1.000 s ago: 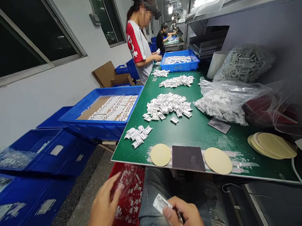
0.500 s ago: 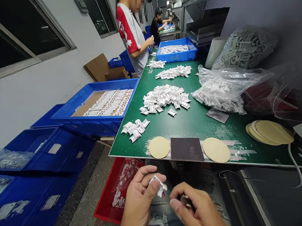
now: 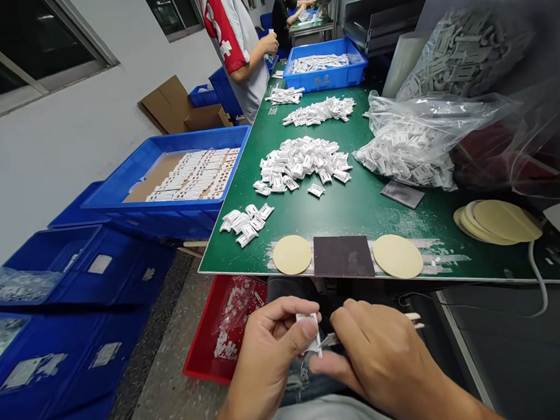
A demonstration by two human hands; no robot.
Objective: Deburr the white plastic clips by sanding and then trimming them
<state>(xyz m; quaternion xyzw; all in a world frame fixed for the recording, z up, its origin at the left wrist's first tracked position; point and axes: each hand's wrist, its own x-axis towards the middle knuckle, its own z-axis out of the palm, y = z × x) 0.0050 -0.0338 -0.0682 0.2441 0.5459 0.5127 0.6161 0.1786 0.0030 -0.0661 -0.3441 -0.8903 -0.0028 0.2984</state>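
A small white plastic part (image 3: 312, 339) is pinched between the thumb and fingers of my left hand (image 3: 271, 352), over my lap. My right hand (image 3: 378, 347) is wrapped round a knife-like tool (image 3: 413, 320); its pale handle end sticks out behind the fist and its metal tip meets the part's right side. Beyond the hands, a dark square pad (image 3: 343, 256) lies at the table's front edge between two yellow discs (image 3: 292, 255) (image 3: 397, 256). A small group of white parts (image 3: 246, 223) lies left of them, with a larger pile (image 3: 305, 161) behind.
The green table (image 3: 335, 215) also bears clear bags of parts (image 3: 412, 148), a blue tray (image 3: 325, 80) and stacked yellow discs (image 3: 506, 221). Blue bins (image 3: 163, 217) stand at the left, a red bin (image 3: 204, 349) below the edge. A person (image 3: 245, 53) stands at the far left side.
My right hand has turned over and moved up against the white part, bringing the tool's tip to it. The part has turned in my left hand. The camera view has tilted downward.
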